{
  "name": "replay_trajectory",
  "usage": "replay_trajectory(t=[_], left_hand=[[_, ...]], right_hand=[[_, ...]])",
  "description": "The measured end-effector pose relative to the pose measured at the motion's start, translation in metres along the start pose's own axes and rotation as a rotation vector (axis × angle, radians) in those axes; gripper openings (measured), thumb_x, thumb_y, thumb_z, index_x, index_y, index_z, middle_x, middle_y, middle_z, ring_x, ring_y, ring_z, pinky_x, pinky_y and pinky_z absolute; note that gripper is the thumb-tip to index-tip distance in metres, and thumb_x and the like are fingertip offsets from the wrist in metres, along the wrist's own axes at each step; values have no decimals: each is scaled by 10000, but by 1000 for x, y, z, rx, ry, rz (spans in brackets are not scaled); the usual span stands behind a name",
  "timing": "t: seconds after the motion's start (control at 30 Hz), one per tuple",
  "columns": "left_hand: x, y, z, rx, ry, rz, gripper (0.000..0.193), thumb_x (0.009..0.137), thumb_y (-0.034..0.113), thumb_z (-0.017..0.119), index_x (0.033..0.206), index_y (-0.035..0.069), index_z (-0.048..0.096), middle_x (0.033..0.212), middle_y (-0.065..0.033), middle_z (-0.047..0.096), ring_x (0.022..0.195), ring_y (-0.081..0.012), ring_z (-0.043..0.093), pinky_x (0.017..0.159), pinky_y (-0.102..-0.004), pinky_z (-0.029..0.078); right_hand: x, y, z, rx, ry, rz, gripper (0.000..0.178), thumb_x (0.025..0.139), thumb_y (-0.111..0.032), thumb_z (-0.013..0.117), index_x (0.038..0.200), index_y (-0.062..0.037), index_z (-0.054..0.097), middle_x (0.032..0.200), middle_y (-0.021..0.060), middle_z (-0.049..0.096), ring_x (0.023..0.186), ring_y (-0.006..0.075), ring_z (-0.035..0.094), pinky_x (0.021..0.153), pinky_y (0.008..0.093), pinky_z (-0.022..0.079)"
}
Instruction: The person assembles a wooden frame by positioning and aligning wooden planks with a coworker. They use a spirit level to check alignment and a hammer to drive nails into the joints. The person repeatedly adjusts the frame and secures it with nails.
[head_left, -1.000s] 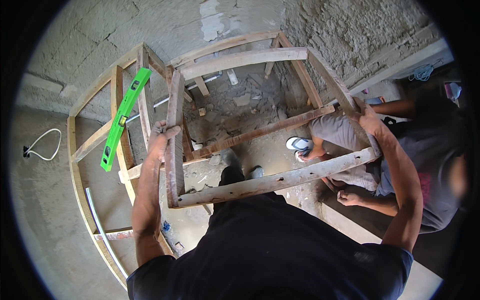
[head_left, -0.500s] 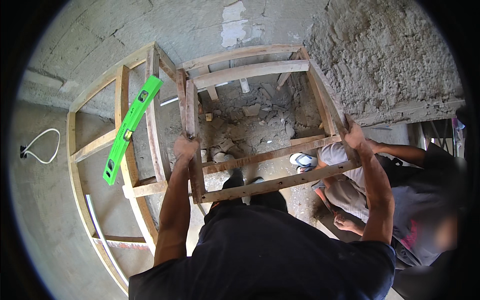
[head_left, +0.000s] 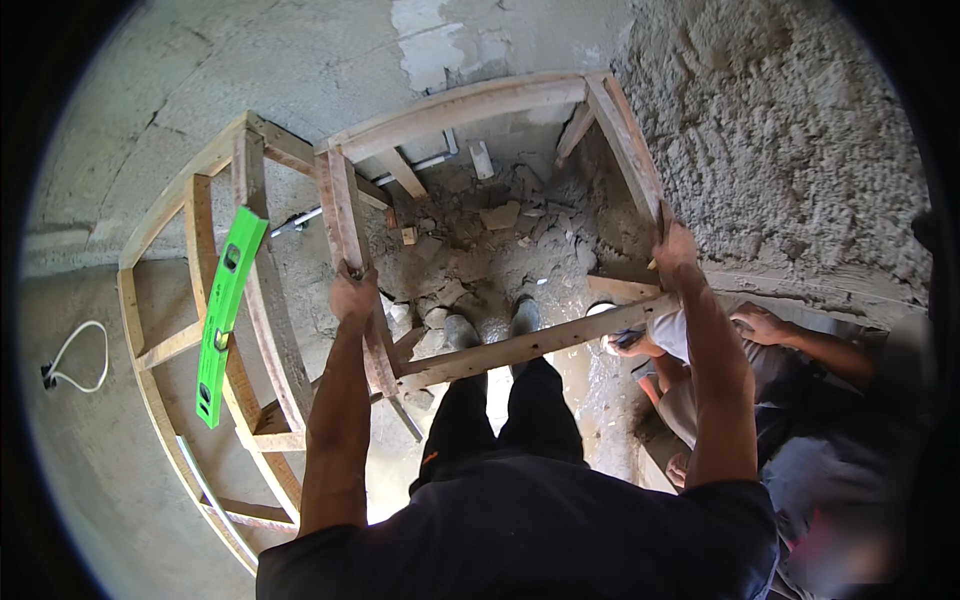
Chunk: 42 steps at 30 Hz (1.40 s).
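Note:
My left hand (head_left: 353,293) is closed round the left timber of a rectangular wooden frame (head_left: 530,350). My right hand (head_left: 676,248) grips its right timber near the front corner. Both arms reach forward, and the frame's near bar crosses in front of my legs. The frame's far bar runs along the grey wall, almost in line with a second timber behind it. To the left, a green spirit level (head_left: 228,310) leans across the timbers of a larger wooden framework (head_left: 262,300).
Rubble (head_left: 480,245) covers the ground inside the frame. A co-worker (head_left: 800,400) crouches close on my right, one hand (head_left: 762,325) near the frame. A white cable loop (head_left: 88,352) sticks out of the left wall. Rough plaster (head_left: 780,140) covers the right wall.
The held frame has moved away from me toward the wall, and its far bar now nearly lines up with the timber behind. My view has shifted. The co-worker's hands have moved.

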<state>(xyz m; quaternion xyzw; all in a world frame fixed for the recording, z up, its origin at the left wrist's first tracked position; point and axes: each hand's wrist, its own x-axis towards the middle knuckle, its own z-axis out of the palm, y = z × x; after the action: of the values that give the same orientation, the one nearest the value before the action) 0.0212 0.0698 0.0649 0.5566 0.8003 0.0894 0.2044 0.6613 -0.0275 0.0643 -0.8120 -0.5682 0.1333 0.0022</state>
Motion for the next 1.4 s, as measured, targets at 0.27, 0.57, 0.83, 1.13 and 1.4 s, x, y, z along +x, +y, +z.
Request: replay_trajectory(t=[0.27, 0.57, 0.83, 1.13, 1.4], left_hand=[[26, -20, 38, -115, 22, 49, 650, 846, 385, 791, 1341, -13, 652, 1127, -229, 765, 1062, -408, 741, 917, -468, 570], [49, -53, 44, -141, 41, 147, 750, 832, 426, 819, 1403, -15, 614, 1114, -184, 766, 985, -327, 741, 895, -411, 570], [53, -57, 57, 81, 123, 172, 794, 857, 461, 791, 1443, -38, 593, 1239, -267, 737, 1154, -415, 724, 980, -475, 565], [51, -42, 56, 257, 72, 122, 751, 852, 486, 779, 1420, 19, 624, 1235, -240, 744, 1164, -429, 712, 989, -479, 554], [44, -33, 54, 223, 23, 68, 669, 863, 480, 796, 1319, 10, 658, 1118, -218, 775, 1041, -407, 753, 915, -496, 579]], right_hand=[[17, -5, 34, 3, 105, -55, 724, 973, -294, 649, 1595, -18, 402, 1352, 334, 642, 1199, 506, 649, 1081, 533, 516], [14, -1, 41, 83, 104, -79, 771, 948, -337, 683, 1600, -36, 401, 1264, 320, 677, 1170, 481, 664, 1057, 535, 516], [14, -2, 65, 52, 89, -105, 810, 954, -351, 661, 1622, -12, 353, 1280, 337, 670, 1169, 487, 661, 1073, 525, 506], [20, -1, 71, -126, 28, -48, 779, 999, -496, 568, 1576, 11, 436, 1285, 309, 691, 1175, 453, 684, 1064, 513, 524], [21, 13, 87, -265, -13, -110, 695, 1076, -418, 485, 1628, -19, 348, 1073, 281, 740, 942, 440, 747, 830, 551, 592]])
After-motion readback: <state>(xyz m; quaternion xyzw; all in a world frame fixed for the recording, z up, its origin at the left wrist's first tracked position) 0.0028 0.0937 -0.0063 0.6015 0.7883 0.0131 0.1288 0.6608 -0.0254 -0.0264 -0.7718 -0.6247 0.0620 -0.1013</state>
